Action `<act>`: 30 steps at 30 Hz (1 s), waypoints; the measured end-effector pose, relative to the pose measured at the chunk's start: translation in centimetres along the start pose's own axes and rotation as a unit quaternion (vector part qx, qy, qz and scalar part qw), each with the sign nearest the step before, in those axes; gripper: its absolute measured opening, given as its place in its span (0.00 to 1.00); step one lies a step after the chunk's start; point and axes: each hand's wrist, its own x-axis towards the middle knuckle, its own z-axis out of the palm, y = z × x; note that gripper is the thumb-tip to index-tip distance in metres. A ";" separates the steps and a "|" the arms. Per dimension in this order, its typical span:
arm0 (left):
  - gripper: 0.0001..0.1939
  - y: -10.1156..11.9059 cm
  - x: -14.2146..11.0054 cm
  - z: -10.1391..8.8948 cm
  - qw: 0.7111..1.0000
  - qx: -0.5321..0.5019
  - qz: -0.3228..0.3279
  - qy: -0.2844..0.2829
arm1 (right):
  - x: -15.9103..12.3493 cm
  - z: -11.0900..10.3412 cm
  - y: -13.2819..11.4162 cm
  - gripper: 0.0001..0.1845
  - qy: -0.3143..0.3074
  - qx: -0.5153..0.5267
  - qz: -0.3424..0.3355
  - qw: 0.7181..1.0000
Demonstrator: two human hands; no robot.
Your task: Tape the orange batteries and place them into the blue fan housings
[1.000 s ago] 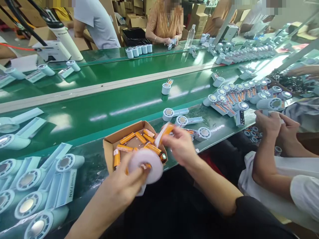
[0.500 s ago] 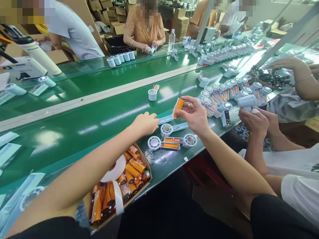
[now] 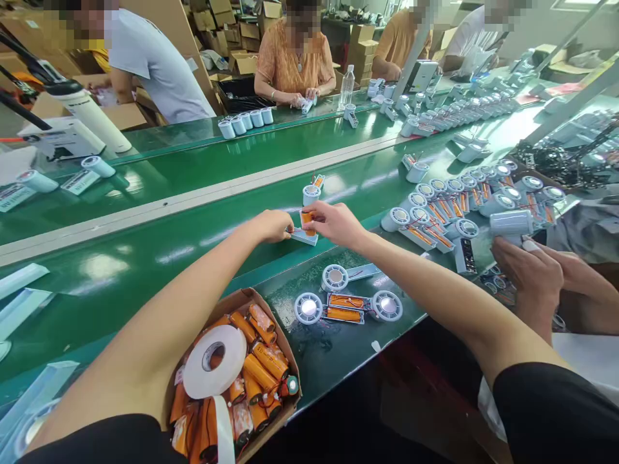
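My left hand (image 3: pixel 273 227) pinches one end of a light-blue plastic handle shell (image 3: pixel 305 238) above the green belt. In my right hand (image 3: pixel 334 223), thumb and fingers close on an orange battery (image 3: pixel 307 223), held upright by the shell's far end; whether the two touch, I cannot tell. Just beyond it stands a fan unit with a round head (image 3: pixel 312 193). Nearer me on the table lie two fan units with batteries in their handles, their heads (image 3: pixel 308 308) facing outward. Another fan head (image 3: pixel 334 278) with a pale handle lies behind them.
A cardboard box (image 3: pixel 296 370) at the front left holds several orange batteries and a white tape roll (image 3: pixel 193 370). Rows of fan units (image 3: pixel 418 216) lie to the right, near a co-worker's hands (image 3: pixel 527 270). Other people sit across the green belt (image 3: pixel 232 219).
Both hands have moved left with the shell and the battery, out over the belt. My view has shifted, showing more of the battery box.
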 end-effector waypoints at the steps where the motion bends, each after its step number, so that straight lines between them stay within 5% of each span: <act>1: 0.13 -0.1 0.2 0.0 1.000 -0.013 -0.007 0.005 | 0.4 0.4 -0.1 0.19 -0.039 -0.079 -0.010 0.996; 5: 0.16 -0.1 0.6 0.1 0.996 -0.062 -0.043 0.037 | 0.9 0.7 -0.3 0.21 -0.139 -0.262 -0.031 0.954; 13: 0.18 1.5 1.8 0.3 0.982 -0.131 -0.102 0.086 | 2.4 1.5 -1.8 0.22 -0.235 -0.336 -0.028 0.911; 18: 0.22 2.6 0.4 -0.9 0.974 -0.133 -0.149 0.103 | 3.3 0.3 -4.3 0.18 -0.229 -0.348 -0.055 0.908; 20: 0.28 2.4 -3.0 -0.9 0.968 -0.127 -0.174 0.126 | 1.2 -1.0 -5.6 0.18 -0.167 -0.302 -0.110 0.932; 23: 0.24 1.8 -12.0 1.1 0.965 -0.131 -0.134 0.185 | -5.0 -2.6 -7.3 0.14 -0.114 -0.177 -0.174 0.962; 27: 0.13 1.5 -25.4 7.3 0.982 -0.177 0.046 0.054 | -12.7 -1.6 -9.2 0.14 -0.165 -0.085 -0.238 0.953; 30: 0.18 1.7 -30.4 12.3 0.985 -0.130 0.045 0.104 | -13.4 1.6 -11.1 0.14 -0.186 -0.125 -0.280 0.933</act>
